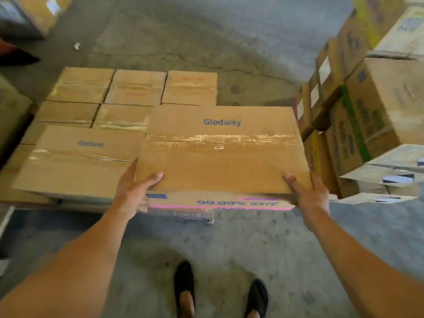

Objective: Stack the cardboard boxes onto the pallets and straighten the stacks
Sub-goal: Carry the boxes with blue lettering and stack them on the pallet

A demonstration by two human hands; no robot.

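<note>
Box [220,154]: a flat brown carton marked "Glodway", in the centre of the frame, at the near right corner of the stack. Whether it already rests there or is carried just above cannot be told.
Left hand [134,191]: grips the near left corner, thumb lying on the top face, fingers curled under the edge and hidden.
Right hand [308,193]: grips the near right corner, thumb laid on the top face, fingers pressed together down the side wall.
Neighbour [78,161]: a second "Glodway" carton, lower left of the frame, just beside the box at its left edge.
Lower layer [135,88]: smaller taped cartons in rows, upper left of the frame, beneath and beyond the two large ones.
Side stacks [371,106]: printed cartons piled high, right of the frame, near the box but apart from it.
Floor [229,249]: bare concrete, lower half of the frame.
Weight: probably moderate, since both hands are used and the arms are extended.
Stiffness: the walls look rigid, while the top face dips slightly along the taped seam and would likely yield under pressure.
Surface: plain cardboard gives fair friction, but the glossy tape strip is likely slippery.
Best hold: opposite corners or lower edges, where the folds are stiffest, keeping off the seam.
Risk: fingers caught against the neighbour when the box is slid flush.
</note>
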